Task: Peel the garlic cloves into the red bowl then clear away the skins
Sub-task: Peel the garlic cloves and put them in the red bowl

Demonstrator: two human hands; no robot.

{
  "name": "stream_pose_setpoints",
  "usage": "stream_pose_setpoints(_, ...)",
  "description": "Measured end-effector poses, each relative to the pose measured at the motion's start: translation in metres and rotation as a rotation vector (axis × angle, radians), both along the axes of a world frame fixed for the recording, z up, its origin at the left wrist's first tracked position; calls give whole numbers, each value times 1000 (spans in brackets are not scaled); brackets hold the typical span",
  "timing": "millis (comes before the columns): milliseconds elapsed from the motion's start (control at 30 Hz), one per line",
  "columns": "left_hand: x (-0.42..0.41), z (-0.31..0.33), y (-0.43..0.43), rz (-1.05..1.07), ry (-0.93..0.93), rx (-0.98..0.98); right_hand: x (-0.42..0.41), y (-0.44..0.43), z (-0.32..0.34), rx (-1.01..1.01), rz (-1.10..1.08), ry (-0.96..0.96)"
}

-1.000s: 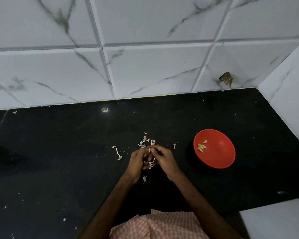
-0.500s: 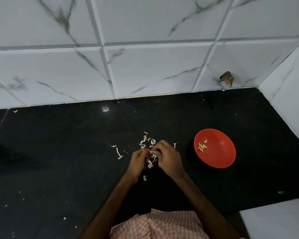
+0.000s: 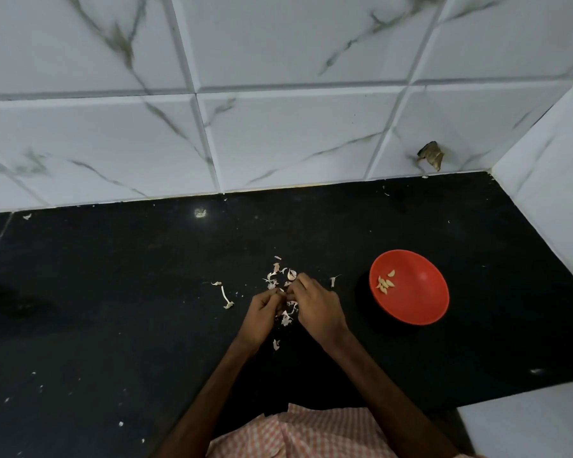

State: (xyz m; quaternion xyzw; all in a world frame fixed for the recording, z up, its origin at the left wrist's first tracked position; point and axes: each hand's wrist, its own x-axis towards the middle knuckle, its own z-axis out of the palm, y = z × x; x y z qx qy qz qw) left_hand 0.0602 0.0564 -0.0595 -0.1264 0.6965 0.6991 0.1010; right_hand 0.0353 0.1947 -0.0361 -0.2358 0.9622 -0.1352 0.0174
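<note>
left hand [image 3: 262, 307] and right hand [image 3: 316, 307], fingers curled, pinching one pale piece [image 3: 283, 294] between them — clove or skin, cannot tell | skins [image 3: 276, 268] scattered around hands on black counter [image 3: 113, 292] | red bowl [image 3: 420, 302] right of hands, apart, holding peeled cloves [image 3: 385, 283] | tiled wall [image 3: 278, 143] behind

Dim, soft focus, wide-angle bending at edges

1 s | right hand [image 3: 318, 305] rolled forward over garlic clove [image 3: 282, 292] | fingertips [image 3: 299, 280] now beside skins [image 3: 291, 274]
</note>
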Motion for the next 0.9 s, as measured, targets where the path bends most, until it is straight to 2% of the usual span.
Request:
stream_pose_setpoints(100, 1, 4, -4, 11, 11, 10, 0, 2, -7, -208, -86, 41)
stream_pose_setpoints(200, 2, 2, -8, -33, -26, -68, 2, 1, -7, -568, -193, -44)
stream_pose_setpoints(267, 4, -2, -8, -29, -17, -107, 2, 0, -7, -707, -215, -82)
stream_pose_setpoints(333, 5, -5, -8, 11, 44, -110, 3, -1, -8, -737, -204, -89)
stream_pose_setpoints(500, 3, 3, -9, 97, 150, 44, 2, -1, -12, -779, -221, -97)
stream_pose_setpoints(767, 5, 5, -8, 168, 158, 94, 5, -4, -16, -751, -211, -145)
stream_pose_setpoints(900, 6, 7, -8, 137, 163, 103, 3, -4, -17, -744, -285, -95)
